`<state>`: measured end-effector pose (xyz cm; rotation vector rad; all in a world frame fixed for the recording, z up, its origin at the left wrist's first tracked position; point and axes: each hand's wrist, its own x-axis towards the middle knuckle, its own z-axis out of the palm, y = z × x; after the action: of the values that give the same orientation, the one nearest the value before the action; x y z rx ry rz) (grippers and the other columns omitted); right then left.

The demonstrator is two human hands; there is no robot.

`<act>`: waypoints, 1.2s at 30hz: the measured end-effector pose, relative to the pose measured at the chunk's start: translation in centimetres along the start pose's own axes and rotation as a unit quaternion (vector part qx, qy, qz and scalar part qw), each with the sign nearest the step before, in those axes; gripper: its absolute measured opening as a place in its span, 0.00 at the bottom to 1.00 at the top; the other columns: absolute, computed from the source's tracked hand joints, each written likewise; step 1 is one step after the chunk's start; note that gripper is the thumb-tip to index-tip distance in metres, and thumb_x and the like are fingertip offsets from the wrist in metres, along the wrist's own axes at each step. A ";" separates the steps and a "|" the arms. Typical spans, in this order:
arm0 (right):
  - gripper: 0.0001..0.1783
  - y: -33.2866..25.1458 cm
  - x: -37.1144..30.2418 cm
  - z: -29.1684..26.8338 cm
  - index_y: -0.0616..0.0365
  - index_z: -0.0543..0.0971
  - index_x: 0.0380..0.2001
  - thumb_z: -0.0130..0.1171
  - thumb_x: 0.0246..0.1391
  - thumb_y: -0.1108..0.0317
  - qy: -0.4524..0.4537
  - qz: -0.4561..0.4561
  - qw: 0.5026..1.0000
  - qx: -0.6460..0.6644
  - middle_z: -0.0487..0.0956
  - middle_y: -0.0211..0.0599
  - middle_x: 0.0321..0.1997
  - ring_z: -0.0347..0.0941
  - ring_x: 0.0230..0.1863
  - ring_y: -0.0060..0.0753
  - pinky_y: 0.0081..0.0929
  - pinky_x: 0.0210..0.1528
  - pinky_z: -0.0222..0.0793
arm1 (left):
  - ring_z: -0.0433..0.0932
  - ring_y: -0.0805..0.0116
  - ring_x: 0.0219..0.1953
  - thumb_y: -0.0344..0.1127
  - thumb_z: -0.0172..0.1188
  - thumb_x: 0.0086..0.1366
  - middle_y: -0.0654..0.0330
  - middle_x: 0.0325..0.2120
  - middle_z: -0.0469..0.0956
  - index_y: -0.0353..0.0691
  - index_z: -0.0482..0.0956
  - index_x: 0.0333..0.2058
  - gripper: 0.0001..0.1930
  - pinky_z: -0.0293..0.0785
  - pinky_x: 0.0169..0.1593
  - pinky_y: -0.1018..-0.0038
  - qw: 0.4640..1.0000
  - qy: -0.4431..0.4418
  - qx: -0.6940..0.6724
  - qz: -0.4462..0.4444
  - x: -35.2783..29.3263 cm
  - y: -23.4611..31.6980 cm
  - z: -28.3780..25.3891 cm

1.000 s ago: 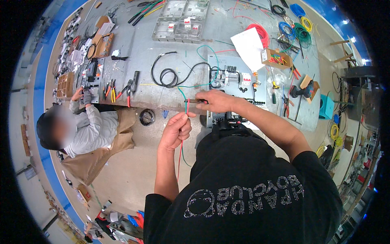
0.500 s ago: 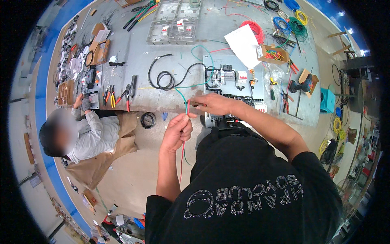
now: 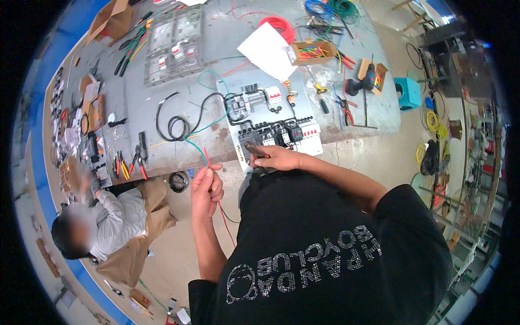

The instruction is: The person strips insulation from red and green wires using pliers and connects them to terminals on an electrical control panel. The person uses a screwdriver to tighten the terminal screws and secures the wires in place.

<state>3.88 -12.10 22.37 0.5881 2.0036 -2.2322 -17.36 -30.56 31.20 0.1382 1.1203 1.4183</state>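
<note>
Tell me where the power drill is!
In the head view, the power drill is on the workbench, near its right edge, by a cardboard box, with red-handled pliers to its left.

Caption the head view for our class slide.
Left hand pinches red wire and green wire; right hand holds plier-like tool near wiring panel.
</note>
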 end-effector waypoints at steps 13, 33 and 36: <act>0.15 -3.2 -6.0 -3.7 0.63 0.79 0.43 0.63 0.61 0.62 0.077 -0.028 0.968 0.235 0.79 0.31 0.29 0.74 0.30 0.20 0.23 0.36 0.71 | 0.54 0.83 0.16 0.40 0.48 0.76 0.70 0.18 0.62 0.38 0.76 0.46 0.12 0.49 0.20 0.82 0.994 -0.003 0.107 -0.025 2.0 -6.3 9.4; 0.16 -2.7 -8.2 -8.2 0.59 0.84 0.38 0.70 0.51 0.60 0.103 -0.030 0.984 0.142 0.80 0.27 0.29 0.72 0.27 0.16 0.21 0.32 0.69 | 0.66 0.77 0.19 0.42 0.48 0.76 0.66 0.21 0.69 0.37 0.76 0.43 0.14 0.71 0.25 0.75 0.978 0.056 0.189 0.062 4.9 -12.7 16.8; 0.16 -2.3 -7.8 -8.4 0.60 0.84 0.38 0.71 0.50 0.60 0.111 -0.035 0.984 0.133 0.81 0.27 0.29 0.72 0.28 0.17 0.21 0.32 0.70 | 0.69 0.78 0.21 0.42 0.48 0.76 0.66 0.21 0.71 0.37 0.76 0.40 0.14 0.73 0.26 0.76 0.975 0.068 0.199 0.072 5.1 -12.6 17.9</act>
<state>12.25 -5.06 26.61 0.8376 1.8556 -2.6045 2.34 -19.93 29.31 0.4198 1.5261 1.3281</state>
